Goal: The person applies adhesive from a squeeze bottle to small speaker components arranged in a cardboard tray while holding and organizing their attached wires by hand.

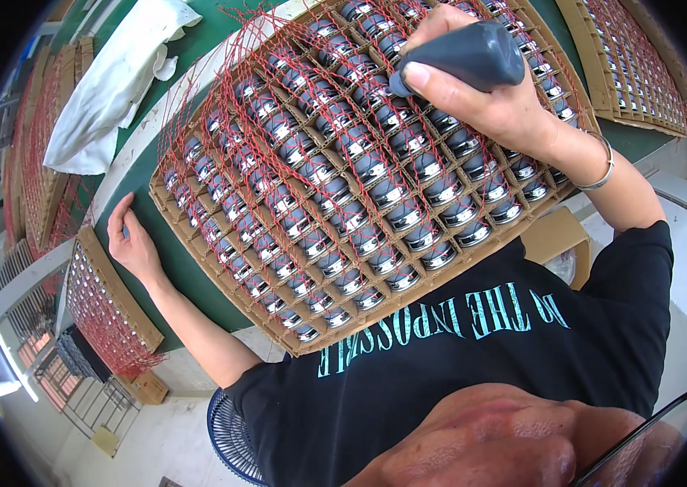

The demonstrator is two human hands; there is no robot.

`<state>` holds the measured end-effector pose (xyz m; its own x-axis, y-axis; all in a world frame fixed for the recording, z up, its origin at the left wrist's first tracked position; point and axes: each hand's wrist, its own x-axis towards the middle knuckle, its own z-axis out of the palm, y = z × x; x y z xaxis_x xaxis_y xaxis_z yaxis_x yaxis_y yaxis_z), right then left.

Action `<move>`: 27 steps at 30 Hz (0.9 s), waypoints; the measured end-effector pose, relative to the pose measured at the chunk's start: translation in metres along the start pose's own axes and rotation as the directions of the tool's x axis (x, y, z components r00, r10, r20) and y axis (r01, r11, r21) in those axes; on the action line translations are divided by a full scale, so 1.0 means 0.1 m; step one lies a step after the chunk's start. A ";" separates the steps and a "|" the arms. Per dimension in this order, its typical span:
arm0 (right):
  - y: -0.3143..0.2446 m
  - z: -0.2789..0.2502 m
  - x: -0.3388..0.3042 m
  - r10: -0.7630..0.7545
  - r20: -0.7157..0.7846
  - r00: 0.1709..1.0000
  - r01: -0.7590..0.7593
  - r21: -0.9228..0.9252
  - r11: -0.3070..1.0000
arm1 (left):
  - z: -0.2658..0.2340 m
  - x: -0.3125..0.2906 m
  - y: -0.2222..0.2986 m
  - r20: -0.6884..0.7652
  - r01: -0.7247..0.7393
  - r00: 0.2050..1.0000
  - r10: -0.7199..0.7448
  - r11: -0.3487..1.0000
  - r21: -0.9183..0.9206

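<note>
My right hand (493, 109) is closed around a dark squeeze bottle (473, 57), tilted with its narrow tip toward the left, over the far part of a cardboard tray (396, 296). The tray is divided into many cells. In the cells stand rows of small round parts (403, 217) with grey tops and shiny silver sides. Thin twisted red and dark wires (266, 166) run from them across the tray. Just left of the tray, my left hand (137, 247) rests by the table edge, fingers loosely bent and apart, holding nothing. The bottle's tip partly hides behind my thumb.
A white cloth (108, 101) lies on the green table (177, 243) at the far left. Another filled tray (631, 69) sits at the far right. More trays with red wires (108, 300) stand at the left. A blue fan-like grille (230, 438) and a cardboard box (558, 243) are nearby.
</note>
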<state>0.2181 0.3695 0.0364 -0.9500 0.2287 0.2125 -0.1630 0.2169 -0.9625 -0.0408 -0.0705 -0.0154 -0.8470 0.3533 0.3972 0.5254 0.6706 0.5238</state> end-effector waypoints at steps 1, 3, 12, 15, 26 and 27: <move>-0.03 -0.01 0.01 0.050 0.009 0.999 -0.049 -0.022 0.999 | 0.00 0.00 0.00 0.004 0.001 1.000 -0.001 1.000 0.004; -0.04 -0.01 0.01 0.098 0.015 0.995 -0.098 -0.044 0.994 | -0.01 -0.01 -0.02 0.004 -0.001 1.000 0.001 1.000 0.007; -0.06 -0.09 -0.01 0.041 -0.123 0.992 -0.050 -0.072 0.996 | -0.02 0.00 -0.06 0.010 0.009 1.000 -0.009 1.000 0.020; -0.04 -0.11 -0.03 0.199 -0.137 0.970 -0.181 0.137 0.974 | -0.02 0.00 -0.06 0.014 0.008 1.000 -0.008 1.000 0.014; 0.07 -0.05 0.01 0.037 -0.051 0.998 -0.033 0.086 0.996 | -0.02 0.00 -0.04 0.019 0.037 0.999 -0.037 0.999 0.000; 0.07 -0.06 0.00 0.053 -0.033 0.998 -0.050 0.101 0.994 | -0.02 0.00 -0.04 0.019 0.040 0.999 -0.040 0.999 -0.002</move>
<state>0.2183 0.3767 0.0306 -0.9482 0.2706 0.1664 -0.1417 0.1085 -0.9839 -0.0432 -0.0742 -0.0165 -0.8685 0.3387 0.3619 0.4915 0.6828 0.5406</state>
